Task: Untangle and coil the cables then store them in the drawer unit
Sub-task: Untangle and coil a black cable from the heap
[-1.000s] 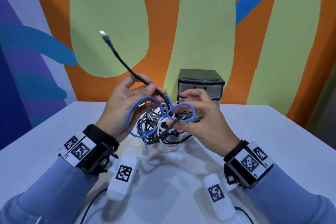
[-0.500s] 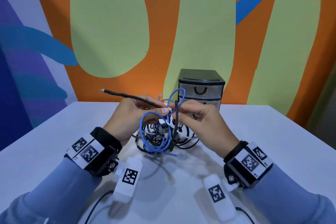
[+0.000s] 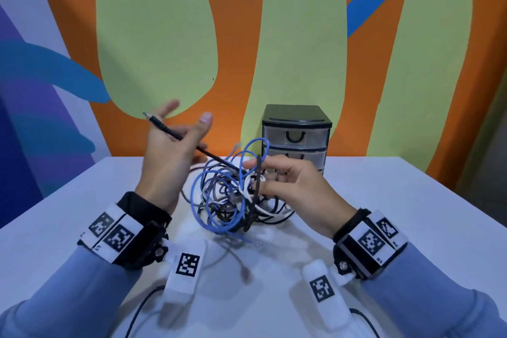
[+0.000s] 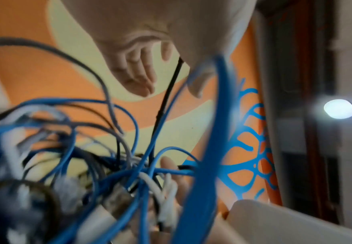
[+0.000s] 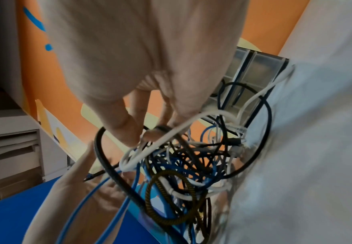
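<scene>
From the head view I see the tangle point(image 3: 236, 195) of blue, white and black cables resting on the white table point(image 3: 411, 214), just in front of the drawer unit point(image 3: 296, 134), whose drawers are closed. My right hand point(image 3: 296, 189) sits at the tangle's right side, thumb and forefinger pinching a dark cable point(image 3: 256, 186) that runs down through the knot. My left hand point(image 3: 170, 156) is raised to the left of the tangle, fingers spread and loosely extended. A stiff black cable point(image 3: 175, 133) crosses that palm, its tip point(image 3: 144, 113) sticking out up and to the left. I cannot tell whether any finger actually clamps it.

The left wrist view point(image 4: 137, 69) shows what the head view hides: the palm side, fingers relaxed and straight, with the black cable point(image 4: 166, 102) dropping from between them into the knot. A blue loop point(image 4: 208, 148) sweeps blurred across the lens. The drawer unit is out of this view.

The right wrist view point(image 5: 141, 82) looks along the fingers down into the knot: fingertips point(image 5: 129, 137) press together on a thick black loop point(image 5: 102, 158), a white cable point(image 5: 171, 137) crosses just under them, and a braided yellow-black loop point(image 5: 171, 196) lies lower in the pile. The drawer unit point(image 5: 252, 66) shows beyond the tangle, and the left palm point(image 5: 83, 189) shows beside it.
</scene>
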{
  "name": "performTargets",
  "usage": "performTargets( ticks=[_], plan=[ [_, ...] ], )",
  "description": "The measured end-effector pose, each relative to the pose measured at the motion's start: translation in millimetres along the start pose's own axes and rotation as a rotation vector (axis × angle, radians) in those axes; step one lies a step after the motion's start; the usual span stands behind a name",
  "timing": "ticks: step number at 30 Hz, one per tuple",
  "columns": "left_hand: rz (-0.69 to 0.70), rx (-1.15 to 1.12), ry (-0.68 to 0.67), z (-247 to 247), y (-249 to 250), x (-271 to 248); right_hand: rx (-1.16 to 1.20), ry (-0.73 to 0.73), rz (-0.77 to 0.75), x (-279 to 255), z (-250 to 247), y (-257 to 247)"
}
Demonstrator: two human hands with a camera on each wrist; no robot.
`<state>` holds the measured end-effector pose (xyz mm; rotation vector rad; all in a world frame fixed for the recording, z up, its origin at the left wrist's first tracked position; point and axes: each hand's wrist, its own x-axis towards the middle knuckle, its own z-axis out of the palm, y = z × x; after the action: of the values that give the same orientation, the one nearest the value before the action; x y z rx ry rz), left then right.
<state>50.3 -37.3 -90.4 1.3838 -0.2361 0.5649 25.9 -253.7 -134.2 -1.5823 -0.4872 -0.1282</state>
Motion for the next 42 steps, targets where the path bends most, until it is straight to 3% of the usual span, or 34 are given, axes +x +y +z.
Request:
performTargets(
  ticks=[2,5,8,9,11,13,14,18,24,36,42],
  plan=[
    [0.169,0.092,0.102,-4,4,6,0.068,-0.016,0.033,1,1,-1],
    [0.342,0.271,0.169,-5,20,9,0.029,0.070,0.006,3,-1,-2],
    [0.606,0.589,0.133,8,45,5,-0.021,0.144,-0.071,4,-5,0],
    [0.688,0.691,0.018,15,52,3,-0.036,0.156,-0.087,5,-6,2],
    [0.730,0.776,-0.433,31,57,-2,-0.062,0.180,-0.088,5,-6,2],
    [0.603,0.807,-0.856,44,49,-10,-0.065,0.195,-0.067,4,-8,0],
    [0.541,0.830,-0.939,48,42,-13,-0.054,0.202,-0.059,3,-10,-2],
    [0.489,0.938,-0.839,36,21,-6,-0.116,0.242,-0.008,4,-16,-3],
    [0.377,0.909,-0.718,9,12,8,-0.254,0.260,-0.038,2,-16,-7],
    [0.270,0.918,-0.535,3,9,13,-0.068,0.328,0.076,1,-8,-12],
    [0.305,0.925,-0.343,3,7,15,-0.029,0.338,0.109,3,-7,-14]
  ],
)
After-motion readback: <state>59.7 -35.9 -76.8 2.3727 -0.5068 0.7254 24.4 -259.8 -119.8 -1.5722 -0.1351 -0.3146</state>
